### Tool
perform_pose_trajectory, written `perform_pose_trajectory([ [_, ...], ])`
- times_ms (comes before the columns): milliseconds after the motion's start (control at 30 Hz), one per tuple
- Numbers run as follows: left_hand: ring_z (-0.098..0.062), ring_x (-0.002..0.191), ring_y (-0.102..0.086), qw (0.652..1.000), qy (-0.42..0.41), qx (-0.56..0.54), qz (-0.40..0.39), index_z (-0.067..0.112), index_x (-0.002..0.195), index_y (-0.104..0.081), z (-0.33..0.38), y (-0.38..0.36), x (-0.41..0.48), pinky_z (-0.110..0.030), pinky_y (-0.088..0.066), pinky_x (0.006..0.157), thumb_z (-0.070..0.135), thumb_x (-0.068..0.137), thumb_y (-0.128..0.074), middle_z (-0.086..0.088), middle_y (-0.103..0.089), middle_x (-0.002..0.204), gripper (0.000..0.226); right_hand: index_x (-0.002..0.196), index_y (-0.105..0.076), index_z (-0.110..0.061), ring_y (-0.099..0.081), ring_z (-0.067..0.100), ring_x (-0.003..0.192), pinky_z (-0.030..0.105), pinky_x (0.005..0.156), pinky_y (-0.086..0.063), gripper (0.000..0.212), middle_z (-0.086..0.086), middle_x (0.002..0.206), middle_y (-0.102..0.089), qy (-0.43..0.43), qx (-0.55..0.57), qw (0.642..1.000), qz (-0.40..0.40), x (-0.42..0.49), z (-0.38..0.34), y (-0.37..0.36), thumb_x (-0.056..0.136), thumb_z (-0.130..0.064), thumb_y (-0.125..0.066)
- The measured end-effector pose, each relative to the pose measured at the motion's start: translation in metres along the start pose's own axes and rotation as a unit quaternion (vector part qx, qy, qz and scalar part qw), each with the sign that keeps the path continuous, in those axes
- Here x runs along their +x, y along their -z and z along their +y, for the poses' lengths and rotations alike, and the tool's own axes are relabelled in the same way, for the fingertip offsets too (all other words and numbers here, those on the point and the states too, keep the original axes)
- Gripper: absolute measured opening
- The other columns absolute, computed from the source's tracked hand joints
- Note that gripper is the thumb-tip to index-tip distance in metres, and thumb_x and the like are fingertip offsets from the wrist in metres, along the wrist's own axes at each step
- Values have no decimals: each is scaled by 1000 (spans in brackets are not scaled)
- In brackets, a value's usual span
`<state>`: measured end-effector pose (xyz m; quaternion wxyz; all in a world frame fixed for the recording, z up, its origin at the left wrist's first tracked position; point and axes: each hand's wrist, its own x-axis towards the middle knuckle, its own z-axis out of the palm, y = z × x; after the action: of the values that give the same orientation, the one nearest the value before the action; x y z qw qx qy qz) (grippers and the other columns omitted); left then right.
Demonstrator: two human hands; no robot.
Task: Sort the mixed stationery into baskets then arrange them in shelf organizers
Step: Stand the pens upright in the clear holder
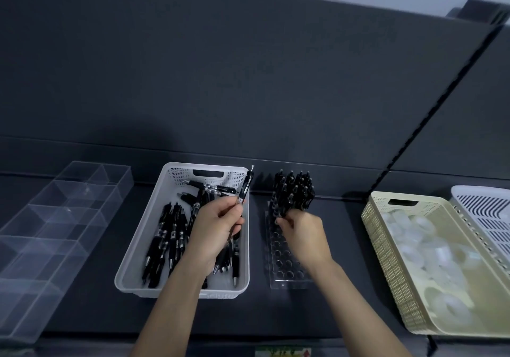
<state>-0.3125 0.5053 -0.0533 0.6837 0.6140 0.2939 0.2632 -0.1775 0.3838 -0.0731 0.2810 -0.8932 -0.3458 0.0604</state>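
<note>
The left hand (220, 224) pinches one black pen (245, 188) low on its barrel between thumb and fingertips. It holds the pen upright over the far right corner of the white basket (140, 232), where the loose pens (165, 235) lie. The right hand (303, 235) has its fingers curled against the lower barrels of the standing pens (294, 191), at the far end of the clear holder (287, 263). Whether it grips one I cannot tell.

The pen looks light, stiff and smooth, so a fingertip pinch at the rubbery grip section should steer its tip into a hole.

A clear divided tray (55, 218) sits at far left. A beige basket (386, 260) of tape rolls (430, 246) sits at right.
</note>
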Motion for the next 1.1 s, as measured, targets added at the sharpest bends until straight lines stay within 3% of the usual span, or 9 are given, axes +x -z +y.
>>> perform_pose_trajectory([
  [200, -12, 70, -59, 1000, -3, 16, -21, 13, 86, -71, 1, -6, -2, -22, -52, 67, 7, 92, -58, -8, -65, 79, 16, 57, -40, -10, -36, 12, 41, 17, 37, -24, 40, -1, 50, -44, 4, -15, 1000, -5, 3, -1, 2, 91, -19, -57],
  [367, -7, 72, -63, 1000, -5, 16, -13, 14, 94, -71, 4, -10, -3, -20, -52, 67, 7, 91, -59, -8, -65, 81, 14, 57, -41, -12, -40, 15, 45, 20, 40, -25, 38, -2, 51, -42, 35, -36, 998, -29, 5, -6, 5, 91, -18, -55],
  [500, -1, 64, -63, 1000, 5, 8, 1, 17, 97, -69, 5, -9, -4, -11, -46, 54, 9, 92, -60, -8, -66, 83, 13, 62, -48, -7, -44, 17, 47, 22, 42, -28, 33, 0, 53, -46, 45, -48, 997, -33, 3, -6, 5, 92, -18, -55],
  [633, -6, 72, -65, 1000, 2, 18, -20, 14, 100, -70, 4, -8, -6, -16, -50, 64, 9, 90, -63, -6, -66, 82, 13, 66, -56, -2, -54, 22, 54, 25, 49, -37, 33, 6, 60, -57, 29, -38, 999, -23, 0, -6, 11, 92, -23, -59],
  [700, -7, 74, -68, 1000, 1, 17, -25, 20, 96, -71, 5, -8, -8, -15, -50, 63, 9, 88, -65, -3, -71, 82, 15, 66, -61, -8, -55, 17, 53, 24, 49, -41, 31, 0, 58, -59, 22, 12, 1000, -6, -4, -10, 18, 89, -27, -63],
  [767, -9, 75, -70, 999, -6, 27, -38, 23, 91, -70, 6, -9, -9, -14, -51, 61, 10, 86, -67, 0, -73, 82, 14, 69, -68, -14, -61, 11, 53, 23, 52, -51, 20, -4, 57, -64, -4, 150, 989, -9, -8, -21, 26, 86, -26, -68],
  [900, -15, 77, -70, 996, -27, 55, -64, 16, 88, -67, 10, -20, -9, -24, -56, 69, 6, 83, -69, 0, -73, 79, 12, 70, -69, -12, -63, 10, 59, 20, 54, -52, 13, 2, 62, -67, -9, 376, 925, -49, -9, -37, 43, 83, -12, -71],
  [1000, -8, 80, -67, 990, -56, 118, -52, 20, 85, -65, 12, -28, -8, -23, -54, 76, 10, 79, -74, 8, -71, 79, 14, 63, -60, -7, -66, 18, 63, 29, 61, -57, 23, 12, 67, -69, -12, 422, 906, -41, -11, -38, 49, 81, -12, -73],
  [1100, 2, 80, -64, 982, -72, 170, -32, 27, 84, -65, 10, -29, -7, -14, -48, 74, 18, 78, -76, 11, -69, 84, 15, 74, -61, 5, -67, 19, 63, 41, 67, -58, 20, 11, 68, -69, -24, 409, 912, 7, -12, -32, 50, 82, -11, -71],
])
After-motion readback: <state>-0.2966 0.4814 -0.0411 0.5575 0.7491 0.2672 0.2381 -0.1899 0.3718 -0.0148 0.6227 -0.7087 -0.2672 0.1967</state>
